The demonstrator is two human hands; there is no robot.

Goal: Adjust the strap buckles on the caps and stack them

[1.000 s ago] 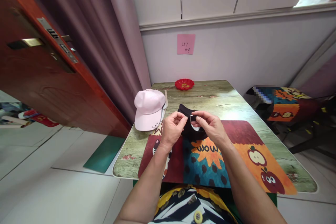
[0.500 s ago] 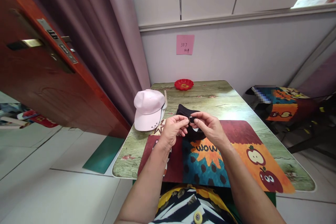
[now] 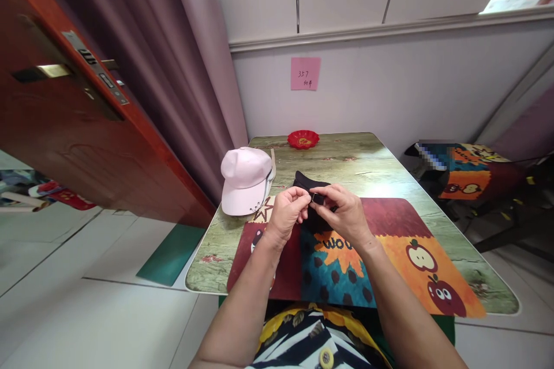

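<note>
A black cap (image 3: 306,180) is held low over the table, largely covered by my fingers. My left hand (image 3: 285,216) is closed, thumb and forefinger pinching the end of its black strap. My right hand (image 3: 345,214) pinches the same strap at a small metal-edged buckle (image 3: 317,198), so the fingertips of both hands nearly meet there. To the left of my hands sits a pink cap (image 3: 246,179) with its brim toward me and small rings along the brim's edge.
A patterned placemat (image 3: 400,216) lies under my hands on the wood-look table (image 3: 208,268). At the back stands a red scalloped dish (image 3: 303,139). A brown door (image 3: 108,127) and a purple curtain (image 3: 203,57) are at the left; a pink note (image 3: 305,74) is on the wall.
My right hand has shifted its grip slightly, its fingers now more curled around the buckle. The black cap has turned a little; the pink cap has not moved.
</note>
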